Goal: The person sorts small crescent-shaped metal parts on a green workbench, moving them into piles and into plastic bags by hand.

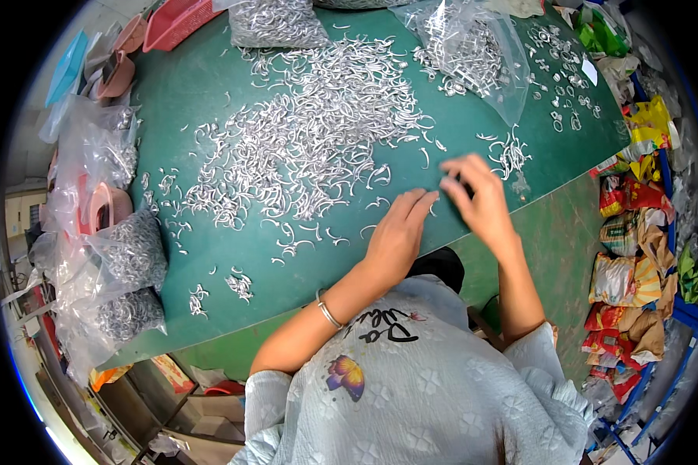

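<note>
My left hand [399,232], a bangle on its wrist, is low over the near edge of the green table. Its fingers are pressed together, with a small curved silver metal piece [434,206] showing at the tips. Just to the right, my right hand [479,200] is raised, slightly blurred, its thumb and bent fingers apart with nothing visible between them. A wide heap of curved metal pieces [310,132] spreads beyond my left hand. Beyond my right hand lies a smaller pile of the same pieces [512,155].
Clear bags of metal parts [132,252] line the table's left side, and another open bag [473,58] lies at the far right. Loose ring-like parts [570,85] are scattered beside it. Pink baskets [180,23] stand far left. Two little piles [239,285] sit near left.
</note>
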{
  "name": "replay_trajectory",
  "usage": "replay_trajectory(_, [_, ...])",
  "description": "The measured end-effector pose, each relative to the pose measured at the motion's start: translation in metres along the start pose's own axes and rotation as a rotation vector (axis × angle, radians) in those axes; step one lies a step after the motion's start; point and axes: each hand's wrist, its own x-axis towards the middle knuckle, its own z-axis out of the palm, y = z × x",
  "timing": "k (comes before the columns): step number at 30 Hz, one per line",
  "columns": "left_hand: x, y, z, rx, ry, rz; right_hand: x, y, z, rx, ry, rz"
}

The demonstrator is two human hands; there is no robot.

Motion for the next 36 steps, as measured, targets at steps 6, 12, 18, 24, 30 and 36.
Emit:
replay_trajectory(6, [0.009,0.013,0.014,0.218,-0.122,0.179,0.034,0.012,0.005,-0.187,-0.030,-0.068])
replay_trajectory(12, [-0.002,0.013,0.013,0.113,-0.140,0.195,0.035,-0.001,0.002,-0.138,-0.016,0.053])
replay_trajectory(18, [-0.020,-0.004,-0.026,0.447,-0.068,0.102,0.054,-0.002,0.056,-0.118,-0.111,-0.128])
replay_trajectory(24, [-0.003,-0.038,-0.076,0.706,0.021,0.002,0.112,0.003,0.075,0.258,-0.259,-0.194])
replay_trajectory(30, [0.012,-0.049,-0.097,0.733,0.248,-0.079,0.109,0.004,0.018,0.220,-0.168,-0.048])
replay_trajectory(36, [-0.002,-0.018,-0.066,0.534,0.123,-0.062,0.067,-0.014,0.033,-0.208,-0.124,-0.286])
